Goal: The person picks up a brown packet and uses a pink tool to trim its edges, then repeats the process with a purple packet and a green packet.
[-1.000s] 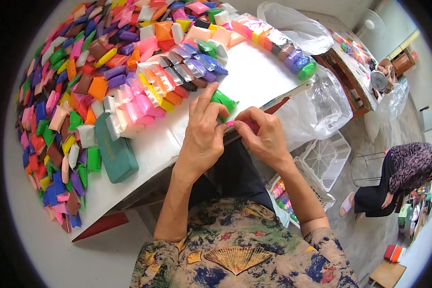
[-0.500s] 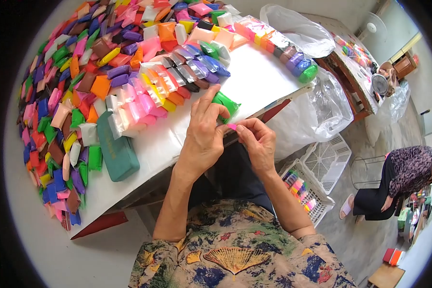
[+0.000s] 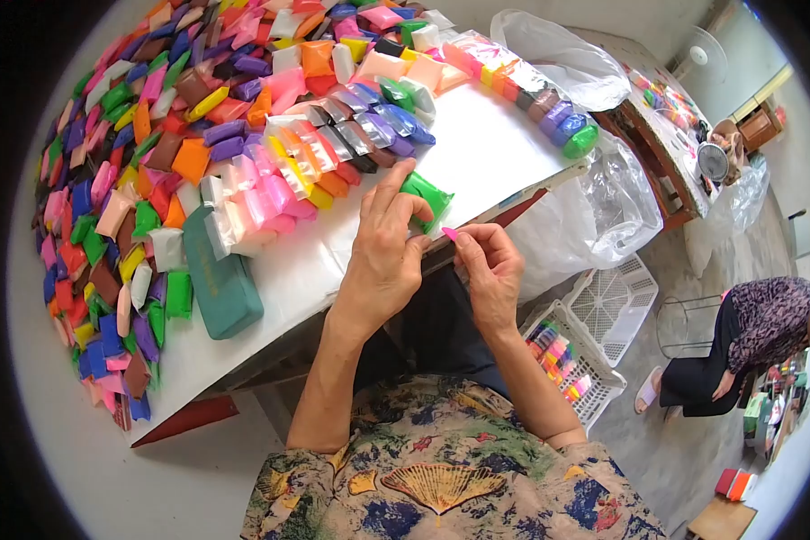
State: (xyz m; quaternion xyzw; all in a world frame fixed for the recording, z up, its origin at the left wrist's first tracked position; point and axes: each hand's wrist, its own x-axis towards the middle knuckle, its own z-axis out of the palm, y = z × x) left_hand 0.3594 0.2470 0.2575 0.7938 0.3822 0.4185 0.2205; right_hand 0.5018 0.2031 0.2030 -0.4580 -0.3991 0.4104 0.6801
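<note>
A small bright pink piece (image 3: 450,233) is pinched between the thumb and index finger of my right hand (image 3: 492,274), just off the table's front edge. My left hand (image 3: 385,245) is over the edge with its fingers apart, one fingertip by the rows of wrapped packets. A green packet (image 3: 428,199) lies on the white tabletop right beside its fingers. Left of that hand are overlapping clear-wrapped packets in pink (image 3: 265,200), yellow (image 3: 299,180) and black (image 3: 349,151). A teal box-like case (image 3: 222,283) sits near them.
A large heap of coloured packets (image 3: 117,207) covers the left of the table. A wrapped strip of packets (image 3: 522,88) lies at the far right edge, beside clear plastic bags (image 3: 585,207). White crates (image 3: 603,389) stand on the floor. A person (image 3: 747,342) is at the right.
My right hand has drawn slightly right and down with the pink piece, away from my left thumb. The left hand has barely moved.
</note>
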